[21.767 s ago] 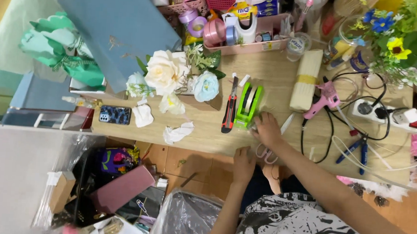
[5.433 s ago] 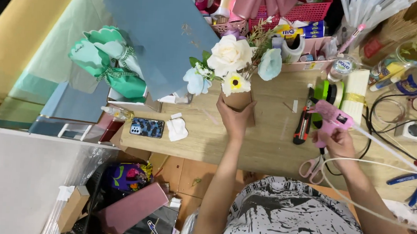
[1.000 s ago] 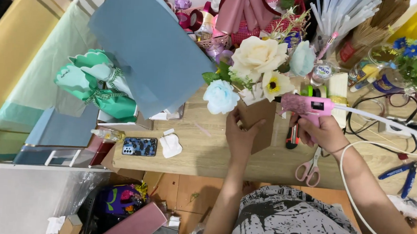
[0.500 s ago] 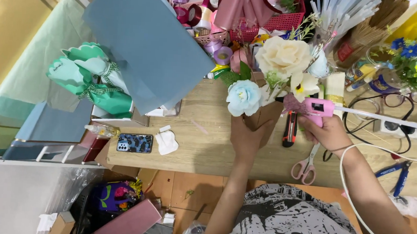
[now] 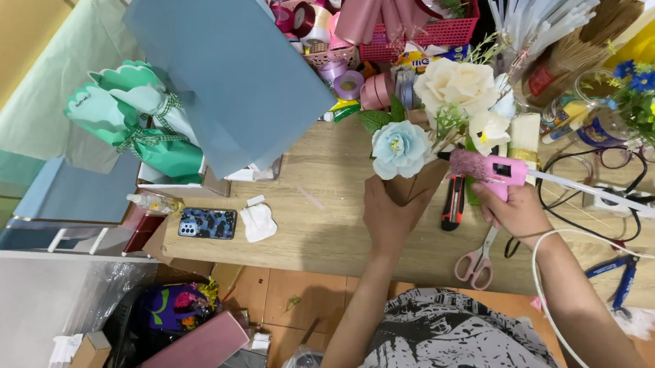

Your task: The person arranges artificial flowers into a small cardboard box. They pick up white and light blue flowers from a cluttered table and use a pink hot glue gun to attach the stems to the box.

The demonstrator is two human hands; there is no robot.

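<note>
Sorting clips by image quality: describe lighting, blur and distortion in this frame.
Head view: even, soft light with faint shadows; wide-angle lens bends the wooden table edge; left hand on the flower bouquet and right hand with the pink glue gun look sharp; no strong glare.

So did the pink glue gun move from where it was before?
Yes. The pink glue gun lay on the wooden table by the scissors; now the right hand holds it up, nozzle at the bouquet.
</note>
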